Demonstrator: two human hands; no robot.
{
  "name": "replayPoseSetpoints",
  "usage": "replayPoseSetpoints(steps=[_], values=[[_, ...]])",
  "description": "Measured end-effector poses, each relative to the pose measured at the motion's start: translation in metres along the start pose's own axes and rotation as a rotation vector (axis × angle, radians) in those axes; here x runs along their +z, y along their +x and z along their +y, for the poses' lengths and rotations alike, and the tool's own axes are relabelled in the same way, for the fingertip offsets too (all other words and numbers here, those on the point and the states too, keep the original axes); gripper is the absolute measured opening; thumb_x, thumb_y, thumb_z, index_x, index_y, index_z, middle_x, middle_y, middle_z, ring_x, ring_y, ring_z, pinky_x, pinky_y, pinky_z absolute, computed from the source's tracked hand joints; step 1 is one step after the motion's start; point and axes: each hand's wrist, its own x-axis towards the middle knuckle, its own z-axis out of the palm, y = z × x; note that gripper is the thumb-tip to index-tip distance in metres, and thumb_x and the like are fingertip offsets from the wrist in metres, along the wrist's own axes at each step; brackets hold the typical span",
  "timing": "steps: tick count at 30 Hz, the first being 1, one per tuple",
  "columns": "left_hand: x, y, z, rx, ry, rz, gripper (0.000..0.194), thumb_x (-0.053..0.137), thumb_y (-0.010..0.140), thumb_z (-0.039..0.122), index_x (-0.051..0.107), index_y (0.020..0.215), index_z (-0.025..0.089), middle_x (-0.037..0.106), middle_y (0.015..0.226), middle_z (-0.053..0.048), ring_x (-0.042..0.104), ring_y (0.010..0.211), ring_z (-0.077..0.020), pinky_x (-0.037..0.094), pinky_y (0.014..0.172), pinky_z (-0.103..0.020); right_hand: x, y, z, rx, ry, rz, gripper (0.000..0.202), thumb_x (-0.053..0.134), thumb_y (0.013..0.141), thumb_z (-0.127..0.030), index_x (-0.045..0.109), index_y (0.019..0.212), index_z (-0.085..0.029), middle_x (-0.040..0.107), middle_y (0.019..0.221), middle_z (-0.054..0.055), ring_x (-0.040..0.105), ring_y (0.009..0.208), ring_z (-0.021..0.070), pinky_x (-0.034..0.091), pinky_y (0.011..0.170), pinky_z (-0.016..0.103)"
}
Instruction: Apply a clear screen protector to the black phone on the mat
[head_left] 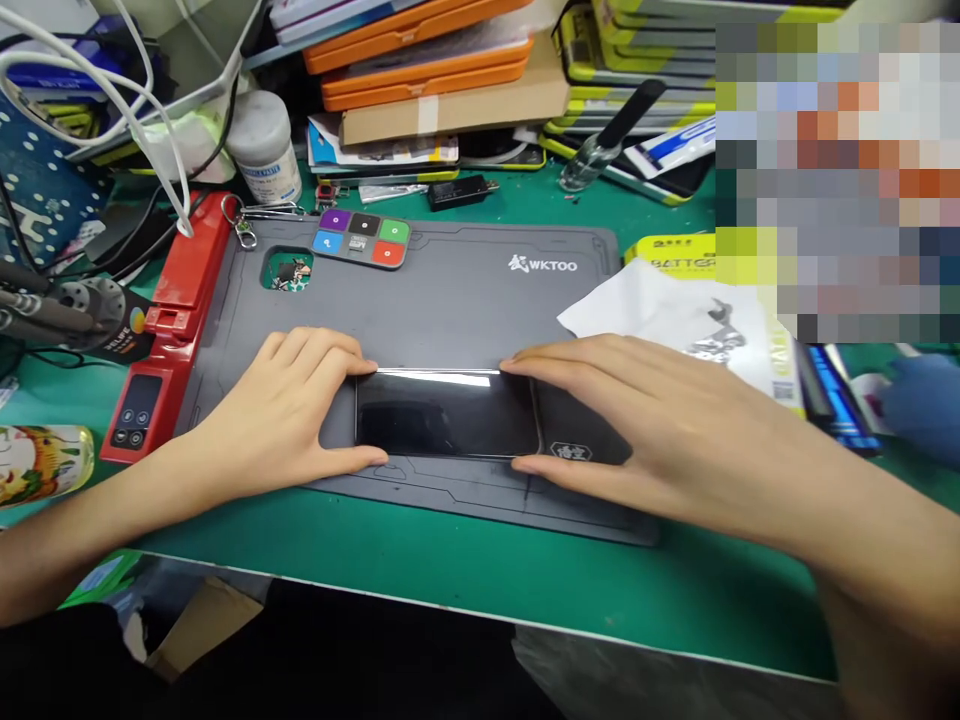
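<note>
A black phone [450, 415] lies lengthwise on the grey work mat [465, 290], its glossy dark screen facing up with a bright reflection along the far edge. My left hand [300, 410] grips its left end, thumb on the near edge and fingertips on the far edge. At the right end, my right hand [637, 420] holds the phone the same way, thumb near and fingers far. A small block with coloured squares [364, 238] rests at the mat's back left, beside a recess holding tiny parts [289, 272].
A red device [172, 320] borders the mat on the left, near a can [45, 465]. White paper [667, 310] overlaps the mat's right side. Behind stand a grey-lidded jar [264, 150], a small bottle [589, 165] and stacked orange boxes [427, 75]. The green table's front edge is close.
</note>
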Motion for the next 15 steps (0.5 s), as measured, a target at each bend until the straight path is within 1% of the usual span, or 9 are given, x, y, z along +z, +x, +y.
replayPoseSetpoints(steps=[4,10,13,15], values=[[0.0007,-0.0007,0.0003,0.017,0.014,0.005,0.074,0.075,0.097,0.071,0.06,0.14,0.014,0.069,0.138,-0.019,0.063,0.131,-0.0407,0.05,0.106,-0.056,-0.0001,0.0001,0.001,-0.016,-0.013,-0.002,0.059,0.056,0.109,-0.064,0.062,0.15,-0.021,0.078,0.135,0.018,0.076,0.117,0.042,0.064,0.097,0.061],[-0.0002,-0.0003,0.0008,0.016,0.015,-0.002,0.074,0.077,0.097,0.07,0.058,0.142,0.015,0.069,0.138,-0.018,0.063,0.13,-0.0395,0.05,0.107,-0.055,-0.0008,0.0021,0.0012,-0.043,-0.022,-0.005,0.057,0.058,0.11,-0.057,0.06,0.153,-0.019,0.077,0.135,0.02,0.076,0.117,0.0415,0.066,0.095,0.061],[0.0004,-0.0001,0.0004,0.009,0.007,-0.002,0.076,0.077,0.096,0.073,0.058,0.142,0.016,0.069,0.138,-0.017,0.063,0.129,-0.0384,0.05,0.106,-0.053,-0.0002,0.0016,0.0024,-0.045,-0.008,-0.009,0.057,0.056,0.111,-0.06,0.06,0.152,-0.02,0.077,0.136,0.019,0.076,0.117,0.0418,0.066,0.095,0.061],[0.0009,-0.0001,0.0002,0.007,0.008,-0.001,0.077,0.076,0.095,0.075,0.058,0.141,0.016,0.069,0.138,-0.017,0.063,0.129,-0.0382,0.05,0.105,-0.052,0.0003,0.0008,0.0036,-0.032,0.024,-0.021,0.058,0.058,0.11,-0.061,0.061,0.152,-0.022,0.076,0.138,0.017,0.076,0.119,0.0418,0.064,0.098,0.06]])
